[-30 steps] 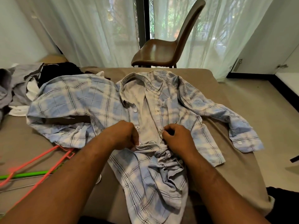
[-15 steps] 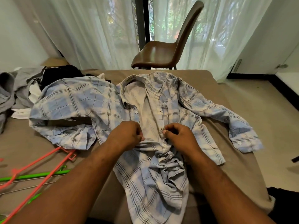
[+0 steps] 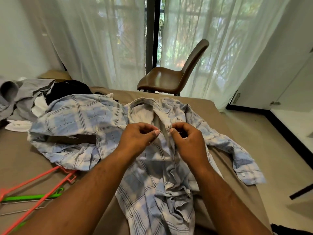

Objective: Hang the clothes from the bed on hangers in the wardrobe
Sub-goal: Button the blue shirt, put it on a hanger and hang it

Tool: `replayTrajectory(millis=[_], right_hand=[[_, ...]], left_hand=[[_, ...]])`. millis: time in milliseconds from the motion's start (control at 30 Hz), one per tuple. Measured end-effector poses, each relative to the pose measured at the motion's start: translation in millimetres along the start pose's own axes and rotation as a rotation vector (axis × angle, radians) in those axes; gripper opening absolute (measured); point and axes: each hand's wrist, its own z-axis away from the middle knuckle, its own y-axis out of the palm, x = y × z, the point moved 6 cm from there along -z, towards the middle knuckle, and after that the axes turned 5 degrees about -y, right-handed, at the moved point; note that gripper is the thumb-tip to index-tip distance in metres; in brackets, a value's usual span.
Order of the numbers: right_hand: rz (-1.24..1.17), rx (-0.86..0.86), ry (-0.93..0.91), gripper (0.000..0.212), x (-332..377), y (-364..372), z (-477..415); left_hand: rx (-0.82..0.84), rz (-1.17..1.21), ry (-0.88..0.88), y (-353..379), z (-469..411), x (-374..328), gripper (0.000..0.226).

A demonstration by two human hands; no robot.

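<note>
Blue-and-white plaid is the whole story right now: left hand and right hand are both up at the chest of the plaid shirt, almost touching each other, fingers curled in. Each one pinches a front edge of the shirt between thumb and fingertips, left hand on its side of the opening, right hand on the other, with a narrow strip of the pale inside fabric showing between them. Can't tell if a button is actually in either pinch, too small. The shirt lies on its back on the tan bed, collar pointing away toward the window, one sleeve flung out to the right, the other side bunched up on the left, hem crumpled near the body. Left of that, a pink hanger lies crossed over a green hanger on the sheet. Further back left there's a heap of grey clothes and a black garment. Past the bed stands a brown chair in front of sheer white curtains.
</note>
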Motion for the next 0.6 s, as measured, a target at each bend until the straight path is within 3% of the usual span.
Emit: replayTrajectory(millis=[100,200,433,600], right_hand=[[0.104,-0.032,-0.119,0.01,15.1,1.4,0.4],[0.244,0.02,-0.2,0.011,23.0,10.5,2.7],[0.313,0.043,-0.175,0.01,19.1,16.9,6.6],[0.286,0.075,-0.135,0.01,17.2,19.5,7.4]], left_hand=[[-0.045,-0.176,0.088,-5.1,-1.6,-8.9,0.004],[-0.047,-0.205,0.091,-5.4,-0.1,-14.9,0.001],[0.014,-0.093,-0.026,-8.1,0.8,-7.9,0.002],[0.009,-0.119,-0.008,-7.6,2.4,-11.6,0.003]])
